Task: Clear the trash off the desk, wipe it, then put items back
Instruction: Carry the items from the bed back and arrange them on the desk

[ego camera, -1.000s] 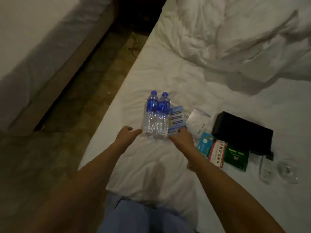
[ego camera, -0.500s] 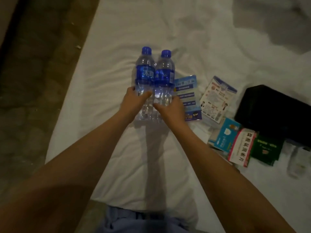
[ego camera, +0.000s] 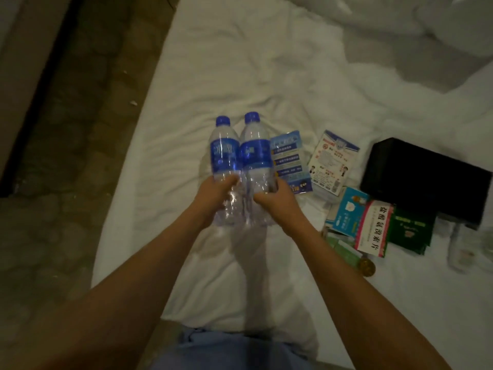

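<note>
White-sheeted bed [ego camera: 226, 76]: blue leaflet [ego camera: 289, 161], white card [ego camera: 332, 164], black box [ego camera: 424, 180], teal/red/green packets [ego camera: 373, 225], gold coin [ego camera: 366, 267], rumpled duvet [ego camera: 400, 22] far R.

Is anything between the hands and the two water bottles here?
Nothing visible. The left hand grips the left water bottle and the right hand grips the right water bottle, skin directly on plastic.

Dim warm indoor light, soft grainy focus, arm shadows on sheet, wide-angle bending at edges
</note>
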{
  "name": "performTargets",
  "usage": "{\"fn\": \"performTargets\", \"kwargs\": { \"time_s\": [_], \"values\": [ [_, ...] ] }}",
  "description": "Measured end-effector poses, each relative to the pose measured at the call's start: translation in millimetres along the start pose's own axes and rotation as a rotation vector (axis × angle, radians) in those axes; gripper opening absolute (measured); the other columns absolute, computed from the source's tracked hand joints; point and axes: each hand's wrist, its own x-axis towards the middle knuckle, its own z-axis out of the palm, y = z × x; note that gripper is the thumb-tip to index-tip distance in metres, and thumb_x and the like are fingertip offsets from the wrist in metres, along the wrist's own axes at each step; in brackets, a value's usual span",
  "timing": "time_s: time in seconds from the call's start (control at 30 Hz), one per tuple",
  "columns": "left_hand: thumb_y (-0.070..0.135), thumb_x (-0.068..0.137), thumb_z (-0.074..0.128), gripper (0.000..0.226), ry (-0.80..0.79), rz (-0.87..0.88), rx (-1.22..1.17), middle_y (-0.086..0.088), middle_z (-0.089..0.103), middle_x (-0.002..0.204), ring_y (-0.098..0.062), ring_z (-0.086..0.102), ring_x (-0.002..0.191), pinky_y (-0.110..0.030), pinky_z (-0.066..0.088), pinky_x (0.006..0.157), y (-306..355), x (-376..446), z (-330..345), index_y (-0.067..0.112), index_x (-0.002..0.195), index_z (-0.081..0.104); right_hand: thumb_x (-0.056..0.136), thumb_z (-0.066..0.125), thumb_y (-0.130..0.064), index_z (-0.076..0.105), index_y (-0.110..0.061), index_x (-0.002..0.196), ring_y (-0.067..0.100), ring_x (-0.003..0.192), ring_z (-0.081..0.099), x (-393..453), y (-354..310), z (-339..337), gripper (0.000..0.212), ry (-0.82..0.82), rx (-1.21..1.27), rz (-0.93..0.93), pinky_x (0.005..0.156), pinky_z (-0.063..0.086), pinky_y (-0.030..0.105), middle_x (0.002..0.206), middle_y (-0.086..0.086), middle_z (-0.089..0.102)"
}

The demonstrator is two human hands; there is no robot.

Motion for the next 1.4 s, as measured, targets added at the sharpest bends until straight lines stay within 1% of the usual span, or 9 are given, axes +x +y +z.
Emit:
{"fn": "performTargets", "kwargs": {
  "time_s": [0.1,0.17,0.27,0.33,0.77,0.97,1.2,1.27,1.4],
  "values": [
    [0.016,0.091,0.054,0.010,-0.079,0.053,-0.034,-0.006,0.059,0.074,-0.014,0.051,0.057,-0.021,0.041,0.050,1.1,-51.8,2.3,0.010,0.092,0.062,0.082,0.063,0.001,0.050,-0.024,0.089,0.002,0.075,0.056,-56.1,-6.6,-13.4,0.029,-0.029,0.026,-0.012,0.056,0.043,0.004,0.085,-0.007,0.056],
    [0.015,0.093,0.053,0.014,-0.123,0.098,0.013,-0.010,0.065,0.081,-0.021,0.060,0.069,-0.030,0.049,0.062,7.0,-89.2,7.4,0.005,0.097,0.062,0.081,0.065,0.000,0.051,-0.018,0.097,-0.001,0.074,0.055,-93.2,-10.1,-22.5,0.028,0.013,0.053,-0.013,0.057,0.044,0.005,0.087,-0.007,0.057],
    [0.015,0.093,0.053,0.015,-0.215,0.190,0.117,-0.016,0.068,0.096,-0.030,0.064,0.089,-0.041,0.053,0.081,27.5,-142.4,19.7,0.005,0.098,0.062,0.072,0.076,-0.011,0.048,-0.009,0.115,0.012,0.087,0.060,-151.5,-17.7,-34.6,0.051,0.130,0.133,-0.018,0.075,0.052,0.020,0.101,0.003,0.061],
    [0.015,0.092,0.053,0.014,-0.305,0.267,0.170,-0.016,0.066,0.098,-0.030,0.062,0.090,-0.037,0.052,0.077,43.1,-178.8,33.0,0.005,0.100,0.059,0.070,0.078,-0.012,0.048,-0.009,0.117,0.019,0.096,0.061,-193.5,-21.4,-45.1,0.055,0.211,0.195,-0.064,0.084,0.053,0.030,0.108,0.008,0.061],
    [0.024,0.092,0.058,0.022,-0.946,0.579,0.514,-0.012,0.070,0.101,-0.026,0.069,0.090,-0.044,0.054,0.086,17.6,-412.6,188.7,0.013,0.110,0.061,0.084,0.063,0.001,0.051,-0.026,0.085,-0.007,0.067,0.061,-494.5,43.9,-120.7,0.029,0.922,0.475,-0.358,0.061,0.048,0.009,0.081,-0.014,0.059],
    [0.019,0.090,0.058,0.018,-1.240,0.555,0.679,-0.014,0.069,0.100,-0.027,0.066,0.090,-0.045,0.052,0.087,-88.3,-534.3,288.1,0.014,0.107,0.060,0.082,0.068,-0.011,0.050,-0.024,0.109,0.016,0.098,0.063,-629.2,161.8,-144.8,0.035,1.245,0.631,-0.292,0.093,0.051,0.040,0.103,-0.002,0.064],
    [0.026,0.091,0.057,0.014,-1.483,0.427,0.858,-0.011,0.069,0.094,-0.027,0.065,0.087,-0.038,0.052,0.077,-262.5,-674.9,386.3,0.017,0.102,0.060,0.080,0.070,-0.015,0.043,-0.019,0.125,0.014,0.101,0.062,-790.2,321.4,-160.8,0.053,1.483,0.776,-0.206,0.089,0.053,0.035,0.113,0.000,0.060],
    [0.024,0.091,0.056,0.011,-1.535,0.391,0.890,-0.011,0.067,0.090,-0.025,0.064,0.079,-0.034,0.051,0.066,-307.5,-713.2,401.4,0.016,0.099,0.057,0.079,0.070,-0.015,0.042,-0.019,0.125,0.011,0.096,0.063,-832.4,356.0,-154.5,0.054,1.571,0.816,-0.165,0.079,0.055,0.026,0.111,0.000,0.060],
    [0.020,0.091,0.057,0.008,-1.687,0.312,0.998,-0.012,0.068,0.089,-0.024,0.065,0.078,-0.035,0.052,0.069,-391.3,-786.0,425.3,0.015,0.098,0.059,0.081,0.068,-0.010,0.041,-0.021,0.126,0.009,0.096,0.062,-903.9,417.0,-127.9,0.053,1.769,0.904,-0.135,0.069,0.051,0.018,0.113,-0.002,0.058]
  ]
}}
